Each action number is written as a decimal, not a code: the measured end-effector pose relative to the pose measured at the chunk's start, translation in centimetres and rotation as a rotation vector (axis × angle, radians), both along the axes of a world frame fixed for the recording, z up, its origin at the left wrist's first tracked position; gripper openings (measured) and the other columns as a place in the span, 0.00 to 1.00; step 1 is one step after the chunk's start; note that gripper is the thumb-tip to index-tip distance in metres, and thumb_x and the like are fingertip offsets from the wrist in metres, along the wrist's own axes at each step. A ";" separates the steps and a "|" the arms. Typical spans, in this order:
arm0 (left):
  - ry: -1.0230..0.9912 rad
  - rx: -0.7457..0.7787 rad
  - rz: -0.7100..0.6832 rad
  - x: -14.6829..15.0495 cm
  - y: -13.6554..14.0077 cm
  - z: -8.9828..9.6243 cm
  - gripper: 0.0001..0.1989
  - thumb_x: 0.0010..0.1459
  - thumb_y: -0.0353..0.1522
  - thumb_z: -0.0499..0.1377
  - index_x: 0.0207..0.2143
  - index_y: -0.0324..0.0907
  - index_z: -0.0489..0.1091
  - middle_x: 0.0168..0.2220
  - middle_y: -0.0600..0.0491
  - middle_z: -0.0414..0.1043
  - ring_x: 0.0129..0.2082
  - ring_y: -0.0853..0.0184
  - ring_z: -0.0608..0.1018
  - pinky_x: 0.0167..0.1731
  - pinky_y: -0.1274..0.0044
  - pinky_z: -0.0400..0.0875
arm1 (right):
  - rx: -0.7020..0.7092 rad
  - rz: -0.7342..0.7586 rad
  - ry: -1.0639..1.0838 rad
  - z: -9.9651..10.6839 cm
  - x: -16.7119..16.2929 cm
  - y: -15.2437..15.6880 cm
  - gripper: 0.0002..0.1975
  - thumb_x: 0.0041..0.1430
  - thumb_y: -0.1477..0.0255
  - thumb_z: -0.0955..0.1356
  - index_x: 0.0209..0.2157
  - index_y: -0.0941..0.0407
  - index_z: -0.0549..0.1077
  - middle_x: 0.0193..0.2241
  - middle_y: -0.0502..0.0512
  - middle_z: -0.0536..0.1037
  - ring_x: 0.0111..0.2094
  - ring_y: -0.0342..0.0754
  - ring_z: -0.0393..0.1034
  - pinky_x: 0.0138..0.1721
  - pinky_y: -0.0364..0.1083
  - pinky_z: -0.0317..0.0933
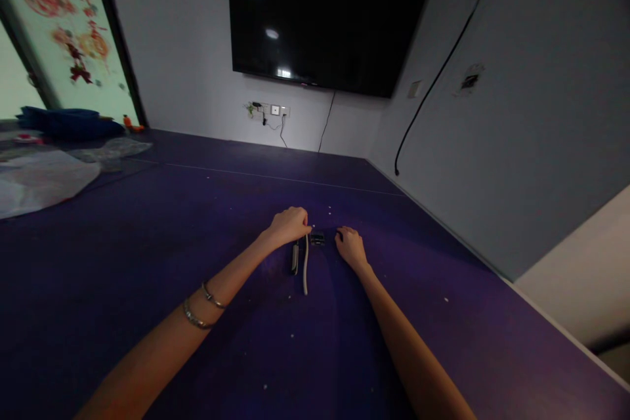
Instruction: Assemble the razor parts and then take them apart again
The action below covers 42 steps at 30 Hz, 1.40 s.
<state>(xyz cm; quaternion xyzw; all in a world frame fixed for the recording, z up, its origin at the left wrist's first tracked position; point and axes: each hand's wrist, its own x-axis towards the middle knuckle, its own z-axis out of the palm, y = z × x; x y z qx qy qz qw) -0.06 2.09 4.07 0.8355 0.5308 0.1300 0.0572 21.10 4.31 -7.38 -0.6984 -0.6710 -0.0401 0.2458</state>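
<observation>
My left hand (290,226) is closed, its fingertips at the upper end of a pale, narrow cable-like strip (306,269) that runs down over the purple surface. Just left of the strip lies a slim black-and-white object (294,258), partly under the hand; its kind is unclear. Between my two hands sits a small dark rectangular piece (317,238), too small to make out. On its right, apart from it, my right hand (351,247) is low at the surface with curled fingers. A dark spot shows at its fingertips, and what they hold, if anything, is hidden.
The purple surface (207,341) carries scattered white specks. Clear plastic sheeting (49,174) and a blue bundle (71,123) lie at the far left. A television (325,20) hangs above wall sockets (274,109). One black cable (433,82) dangles along the right wall.
</observation>
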 end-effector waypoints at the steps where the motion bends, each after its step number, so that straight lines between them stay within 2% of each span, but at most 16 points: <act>1: 0.039 -0.032 0.013 -0.1 -0.3 -0.1 0.10 0.49 0.37 0.56 0.31 0.42 0.72 0.35 0.48 0.74 0.35 0.61 0.75 0.33 0.73 0.67 | -0.002 -0.001 -0.001 0.0 0.0 0.0 0.18 0.57 0.71 0.59 0.46 0.59 0.72 0.48 0.61 0.71 0.50 0.51 0.63 0.50 0.45 0.54; 7: 0.249 -0.159 0.068 -0.6 -1.5 -2.2 0.17 0.49 0.40 0.55 0.38 0.41 0.73 0.40 0.42 0.74 0.39 0.55 0.76 0.35 0.68 0.69 | -0.007 -0.001 -0.013 0.0 -0.2 -0.1 0.18 0.57 0.73 0.59 0.46 0.59 0.72 0.48 0.62 0.71 0.51 0.50 0.62 0.50 0.45 0.53; 14: 0.206 -0.196 0.091 -0.5 -1.4 -4.1 0.18 0.51 0.41 0.54 0.39 0.40 0.73 0.40 0.41 0.74 0.40 0.52 0.75 0.37 0.65 0.69 | -0.003 0.005 -0.020 0.0 -0.2 0.0 0.18 0.57 0.73 0.59 0.46 0.60 0.72 0.48 0.63 0.71 0.51 0.50 0.62 0.51 0.45 0.52; 23: 0.200 -0.183 0.085 -0.6 -1.6 -5.7 0.16 0.52 0.39 0.52 0.38 0.40 0.72 0.40 0.43 0.74 0.41 0.56 0.76 0.39 0.67 0.69 | -0.019 0.001 -0.020 -0.2 -0.1 0.1 0.19 0.57 0.73 0.59 0.47 0.60 0.72 0.49 0.62 0.71 0.51 0.50 0.62 0.51 0.44 0.52; 29: 0.139 -0.183 0.132 -1.3 -1.8 -5.7 0.15 0.53 0.39 0.51 0.35 0.41 0.72 0.38 0.45 0.75 0.39 0.58 0.76 0.37 0.71 0.69 | -0.026 0.002 -0.006 0.0 -0.3 0.1 0.19 0.56 0.73 0.59 0.46 0.60 0.72 0.48 0.62 0.71 0.51 0.50 0.62 0.51 0.45 0.52; 36: 0.019 -0.112 0.148 -2.0 -2.4 -4.5 0.19 0.56 0.43 0.48 0.31 0.41 0.72 0.34 0.46 0.75 0.36 0.60 0.76 0.34 0.73 0.68 | -0.050 0.026 0.034 1.0 -0.5 -0.3 0.18 0.55 0.74 0.60 0.47 0.61 0.71 0.48 0.64 0.71 0.51 0.53 0.63 0.51 0.48 0.54; 38: -0.011 -0.085 0.143 -1.9 -2.6 -4.1 0.19 0.56 0.43 0.48 0.30 0.41 0.73 0.33 0.46 0.75 0.35 0.60 0.77 0.33 0.73 0.68 | -0.024 0.044 0.135 1.7 -1.1 -0.5 0.19 0.55 0.74 0.61 0.49 0.62 0.68 0.47 0.65 0.71 0.50 0.52 0.64 0.50 0.47 0.55; 39: -0.024 -0.072 0.141 -1.8 -2.6 -4.0 0.19 0.56 0.43 0.47 0.30 0.41 0.73 0.33 0.46 0.75 0.35 0.61 0.76 0.33 0.73 0.67 | 0.006 0.056 0.251 2.1 -1.5 -0.6 0.20 0.55 0.74 0.61 0.50 0.62 0.67 0.46 0.65 0.72 0.49 0.52 0.65 0.49 0.47 0.56; 42: -0.059 -0.037 0.134 -1.3 -3.1 -3.6 0.19 0.57 0.42 0.47 0.29 0.41 0.72 0.33 0.47 0.75 0.35 0.61 0.76 0.33 0.74 0.67 | 0.059 0.121 0.837 3.5 -3.6 -1.6 0.18 0.53 0.72 0.64 0.47 0.61 0.68 0.38 0.60 0.75 0.40 0.48 0.70 0.43 0.47 0.62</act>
